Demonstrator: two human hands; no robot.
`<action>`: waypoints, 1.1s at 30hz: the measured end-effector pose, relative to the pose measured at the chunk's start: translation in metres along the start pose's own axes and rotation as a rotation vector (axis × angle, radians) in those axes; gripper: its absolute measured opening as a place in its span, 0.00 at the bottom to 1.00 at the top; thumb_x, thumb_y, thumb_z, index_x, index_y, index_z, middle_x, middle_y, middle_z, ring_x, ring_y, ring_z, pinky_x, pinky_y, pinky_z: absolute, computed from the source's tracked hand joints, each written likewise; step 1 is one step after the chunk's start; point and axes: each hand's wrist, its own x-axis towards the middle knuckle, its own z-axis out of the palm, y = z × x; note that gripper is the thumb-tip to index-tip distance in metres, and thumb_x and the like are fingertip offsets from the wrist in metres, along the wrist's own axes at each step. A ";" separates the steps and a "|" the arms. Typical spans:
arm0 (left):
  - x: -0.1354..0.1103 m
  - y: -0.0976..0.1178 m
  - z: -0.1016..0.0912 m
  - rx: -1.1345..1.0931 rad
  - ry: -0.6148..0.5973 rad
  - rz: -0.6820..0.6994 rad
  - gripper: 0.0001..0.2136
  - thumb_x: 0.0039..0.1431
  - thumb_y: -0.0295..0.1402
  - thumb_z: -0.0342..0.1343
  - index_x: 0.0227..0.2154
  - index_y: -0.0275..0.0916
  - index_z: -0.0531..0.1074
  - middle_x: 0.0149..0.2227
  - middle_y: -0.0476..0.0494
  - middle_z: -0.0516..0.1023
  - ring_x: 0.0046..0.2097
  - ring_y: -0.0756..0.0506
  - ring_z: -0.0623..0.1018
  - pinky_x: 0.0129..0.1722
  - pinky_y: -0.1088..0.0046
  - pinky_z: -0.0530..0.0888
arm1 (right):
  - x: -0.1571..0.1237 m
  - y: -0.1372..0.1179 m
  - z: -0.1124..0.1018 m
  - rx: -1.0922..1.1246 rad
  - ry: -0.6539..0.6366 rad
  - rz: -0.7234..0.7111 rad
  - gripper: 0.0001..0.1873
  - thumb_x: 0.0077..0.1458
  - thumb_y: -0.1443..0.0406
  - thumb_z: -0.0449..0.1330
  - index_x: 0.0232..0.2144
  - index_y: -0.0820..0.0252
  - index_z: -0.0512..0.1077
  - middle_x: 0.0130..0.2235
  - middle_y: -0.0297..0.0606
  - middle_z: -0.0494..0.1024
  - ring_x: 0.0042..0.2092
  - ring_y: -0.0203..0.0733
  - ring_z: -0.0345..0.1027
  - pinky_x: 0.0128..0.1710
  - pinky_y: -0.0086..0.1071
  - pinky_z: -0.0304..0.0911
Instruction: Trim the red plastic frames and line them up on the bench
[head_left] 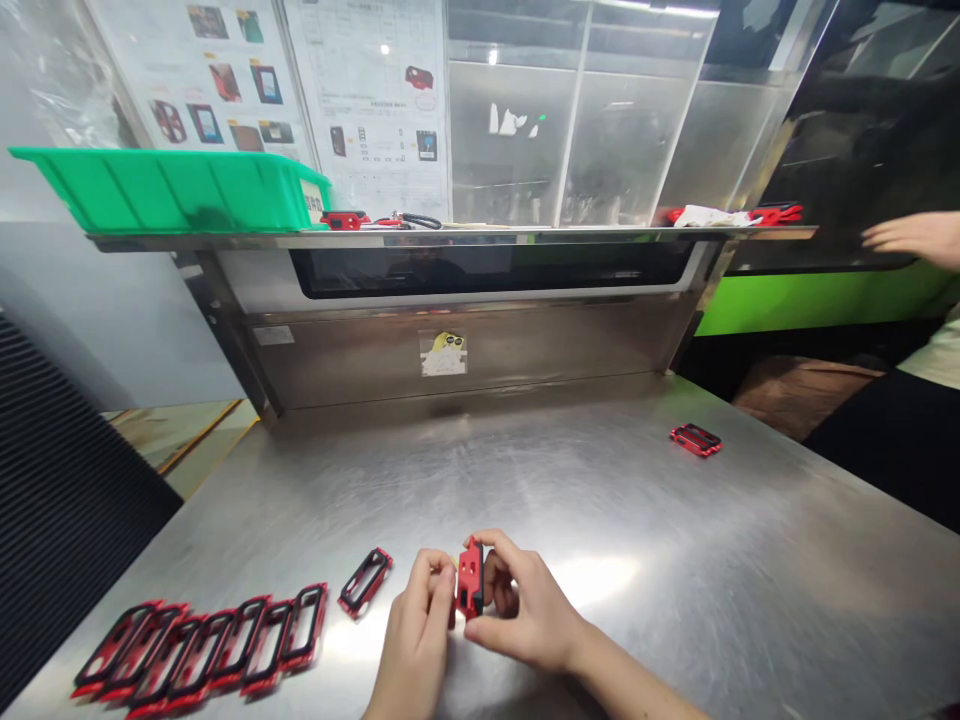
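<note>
My right hand grips a small red and black plastic case frame between thumb and fingers, holding it on edge above the metal table. Close against its left side is my left hand, with thumb and forefinger pinched together. A tiny pale yellowish bit shows at those fingertips, too small to name. One similar frame lies alone just left of my hands. Farther left, several more frames lie in an overlapping row, black rims up.
On the shelf stand a green bin and red parts. Another red and black piece lies at the table's right. A small bag is on the back panel. Another person's hand shows at right.
</note>
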 end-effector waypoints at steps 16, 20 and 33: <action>-0.006 0.001 -0.003 0.136 -0.108 0.277 0.09 0.60 0.38 0.46 0.35 0.43 0.69 0.28 0.51 0.74 0.29 0.47 0.73 0.31 0.74 0.65 | 0.006 0.006 -0.004 0.369 -0.119 0.033 0.27 0.48 0.44 0.59 0.34 0.63 0.65 0.23 0.30 0.65 0.22 0.33 0.58 0.20 0.25 0.53; -0.006 0.000 -0.003 0.123 -0.118 0.282 0.09 0.61 0.37 0.46 0.35 0.43 0.69 0.29 0.51 0.74 0.29 0.48 0.73 0.32 0.74 0.65 | 0.006 0.008 -0.004 0.372 -0.122 0.024 0.27 0.49 0.44 0.59 0.35 0.63 0.65 0.23 0.30 0.65 0.21 0.33 0.58 0.20 0.25 0.54; -0.006 -0.001 -0.002 0.123 -0.096 0.265 0.09 0.60 0.38 0.46 0.35 0.43 0.69 0.27 0.51 0.74 0.27 0.48 0.71 0.30 0.73 0.64 | 0.005 0.007 -0.004 0.388 -0.128 0.040 0.27 0.49 0.45 0.59 0.35 0.64 0.64 0.21 0.30 0.64 0.20 0.32 0.58 0.19 0.24 0.53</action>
